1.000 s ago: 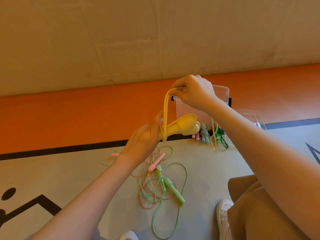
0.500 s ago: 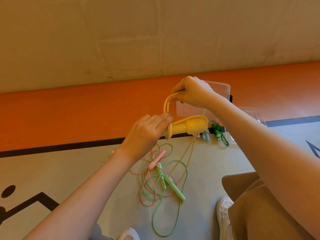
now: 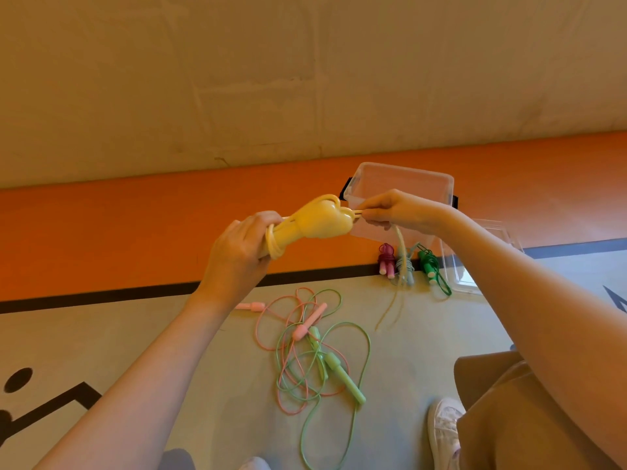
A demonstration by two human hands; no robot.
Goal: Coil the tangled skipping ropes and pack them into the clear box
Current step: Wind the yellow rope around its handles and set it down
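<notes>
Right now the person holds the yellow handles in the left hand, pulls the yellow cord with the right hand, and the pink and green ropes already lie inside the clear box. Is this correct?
Not quite. In the head view the pink and green ropes lie tangled on the floor, not in the clear box. The rest holds: the left hand grips the yellow handles, and the right hand pinches the yellow cord.
</notes>
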